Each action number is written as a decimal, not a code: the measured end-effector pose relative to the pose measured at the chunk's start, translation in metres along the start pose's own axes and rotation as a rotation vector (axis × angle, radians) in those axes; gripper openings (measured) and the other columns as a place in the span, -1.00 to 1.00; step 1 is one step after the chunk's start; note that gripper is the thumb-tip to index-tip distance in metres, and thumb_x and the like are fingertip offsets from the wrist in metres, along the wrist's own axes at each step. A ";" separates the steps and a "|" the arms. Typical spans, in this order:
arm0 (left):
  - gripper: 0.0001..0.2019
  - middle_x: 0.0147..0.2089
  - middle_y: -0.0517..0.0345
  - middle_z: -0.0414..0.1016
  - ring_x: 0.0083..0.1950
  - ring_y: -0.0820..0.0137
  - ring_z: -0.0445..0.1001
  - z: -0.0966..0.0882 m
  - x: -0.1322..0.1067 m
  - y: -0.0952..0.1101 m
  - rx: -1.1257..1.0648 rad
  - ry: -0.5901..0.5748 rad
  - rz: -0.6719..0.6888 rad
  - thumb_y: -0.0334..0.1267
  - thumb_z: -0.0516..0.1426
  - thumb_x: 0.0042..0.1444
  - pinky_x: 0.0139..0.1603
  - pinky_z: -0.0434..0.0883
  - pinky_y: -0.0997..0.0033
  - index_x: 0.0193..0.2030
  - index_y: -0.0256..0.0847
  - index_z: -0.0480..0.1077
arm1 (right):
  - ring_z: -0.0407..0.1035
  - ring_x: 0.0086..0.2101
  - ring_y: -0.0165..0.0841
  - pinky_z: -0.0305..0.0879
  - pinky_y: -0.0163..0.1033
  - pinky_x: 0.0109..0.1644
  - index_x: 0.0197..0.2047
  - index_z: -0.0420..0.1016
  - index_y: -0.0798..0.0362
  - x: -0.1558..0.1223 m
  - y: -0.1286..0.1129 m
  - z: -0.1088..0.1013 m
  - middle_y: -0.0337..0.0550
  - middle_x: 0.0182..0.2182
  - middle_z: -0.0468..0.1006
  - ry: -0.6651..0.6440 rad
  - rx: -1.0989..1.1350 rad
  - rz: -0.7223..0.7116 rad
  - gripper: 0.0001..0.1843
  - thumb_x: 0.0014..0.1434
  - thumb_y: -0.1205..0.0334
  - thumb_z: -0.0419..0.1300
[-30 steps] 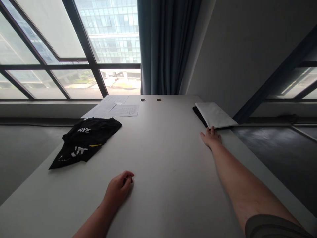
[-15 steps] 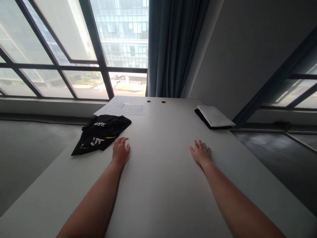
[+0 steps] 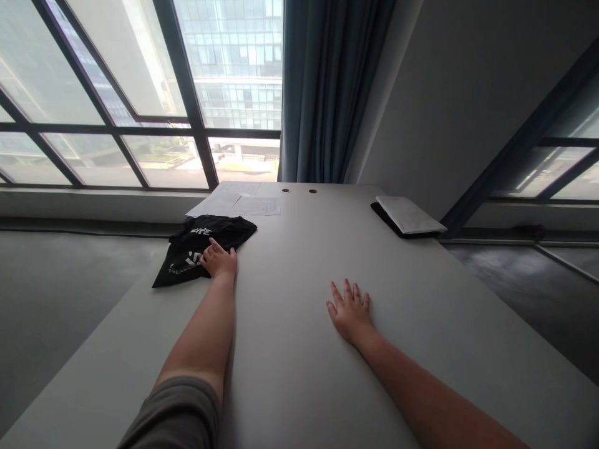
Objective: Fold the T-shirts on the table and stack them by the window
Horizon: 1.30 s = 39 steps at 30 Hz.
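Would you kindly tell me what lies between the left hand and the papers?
In the head view, the far part of the black cloth lies between the left hand and the papers.

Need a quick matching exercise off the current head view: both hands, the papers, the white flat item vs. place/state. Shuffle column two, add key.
Column 1
1. left hand
2. right hand
3. papers
4. white flat item

Column 2
A. on top of a black flat item
B. beyond the black cloth, toward the table's far end
C. fingers spread, well apart from the cloth
D. reaching over the black cloth

Pairs: 1-D, 2-C, 3-B, 4-A
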<state>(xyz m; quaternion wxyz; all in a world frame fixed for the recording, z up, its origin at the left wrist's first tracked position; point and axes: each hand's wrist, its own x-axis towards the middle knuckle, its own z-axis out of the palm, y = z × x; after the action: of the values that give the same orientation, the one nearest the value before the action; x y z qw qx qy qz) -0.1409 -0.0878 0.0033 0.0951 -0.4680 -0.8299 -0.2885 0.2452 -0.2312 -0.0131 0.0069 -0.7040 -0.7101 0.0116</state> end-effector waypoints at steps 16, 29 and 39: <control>-0.67 0.32 -0.22 0.41 0.38 0.17 0.33 -0.018 0.005 0.009 -0.242 0.124 0.230 -0.26 -0.10 0.44 0.46 0.04 0.06 0.20 -0.26 0.32 | -0.14 0.46 0.20 -0.25 0.39 0.44 0.57 0.04 -0.12 -0.002 0.000 -0.002 0.10 0.54 -0.04 0.023 -0.001 0.000 -0.28 0.42 -0.08 -0.04; -0.78 0.23 -0.04 0.57 0.22 0.26 0.55 -0.065 -0.157 0.123 -0.859 -0.242 0.686 -0.22 -0.02 0.44 0.29 0.42 0.13 0.12 -0.10 0.34 | 0.11 0.40 -0.02 -0.14 0.30 0.47 0.56 0.00 0.07 0.008 0.013 0.004 0.14 0.43 0.25 0.213 0.379 -0.039 -0.30 0.41 0.14 -0.07; -0.41 0.39 0.01 0.40 0.47 0.00 0.26 -0.081 -0.202 0.097 -0.460 -0.707 0.875 -0.02 0.38 0.08 0.54 -0.09 -0.31 0.24 -0.01 0.41 | 0.38 0.20 -0.09 0.13 0.16 0.37 -0.10 0.61 0.00 0.010 0.059 -0.008 0.02 0.15 0.57 0.210 0.693 -0.408 -0.74 0.18 0.30 0.16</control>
<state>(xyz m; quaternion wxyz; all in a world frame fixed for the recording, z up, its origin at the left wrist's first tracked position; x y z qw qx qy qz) 0.0409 -0.2413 0.0206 -0.1803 -0.8417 -0.4581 -0.2217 0.3039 -0.2203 -0.0071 0.3179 -0.5021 -0.7847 0.1763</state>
